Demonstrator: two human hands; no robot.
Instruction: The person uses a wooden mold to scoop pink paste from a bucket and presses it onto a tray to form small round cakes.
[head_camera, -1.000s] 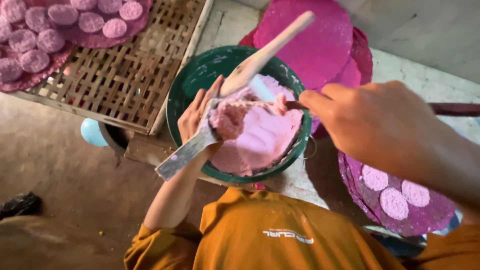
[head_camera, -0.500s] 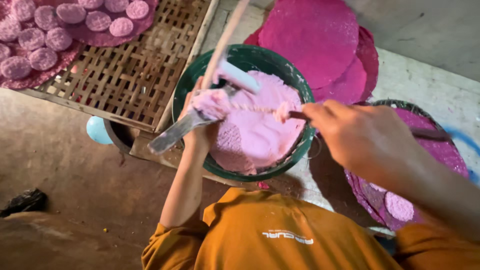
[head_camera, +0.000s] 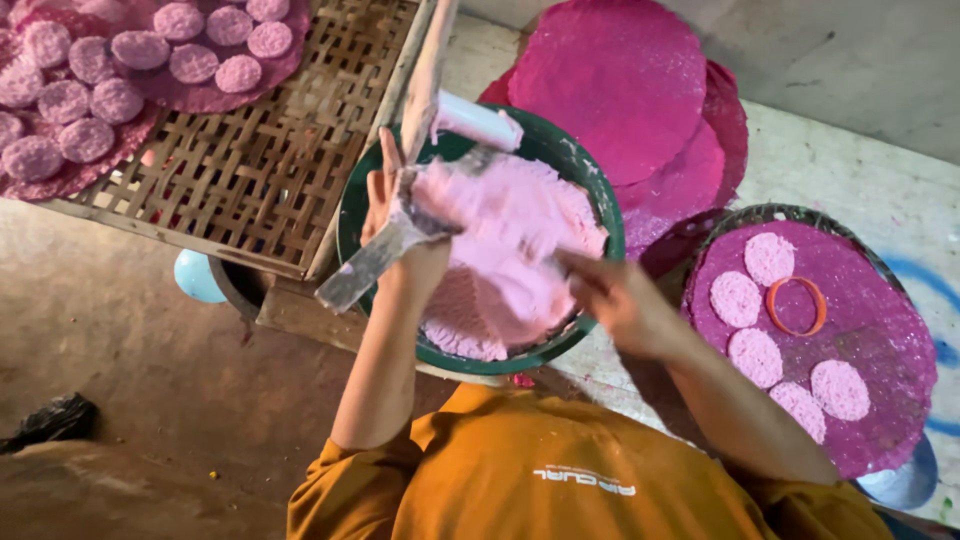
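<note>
My left hand (head_camera: 392, 205) grips a flat grey paddle (head_camera: 365, 270) with a lump of pink dough piled on its upper end. It hovers over the left side of a green bowl (head_camera: 606, 205) full of pink dough (head_camera: 500, 290). My right hand (head_camera: 622, 300) is over the bowl's right side, its fingers pinched on a thin stick whose tip is buried in the dough. A white cylinder (head_camera: 480, 122) lies at the bowl's far rim.
A woven bamboo tray (head_camera: 270, 170) on the left carries magenta cloths with several pink discs (head_camera: 90, 95). Round magenta sheets (head_camera: 620, 90) are stacked behind the bowl. On the right, a round tray (head_camera: 880, 330) holds several pink discs and an orange ring (head_camera: 797, 305).
The view has shifted so the bowl sits more central. My right hand has come down from above the bowl to its right edge. The left hand has lifted the paddle with more dough.
</note>
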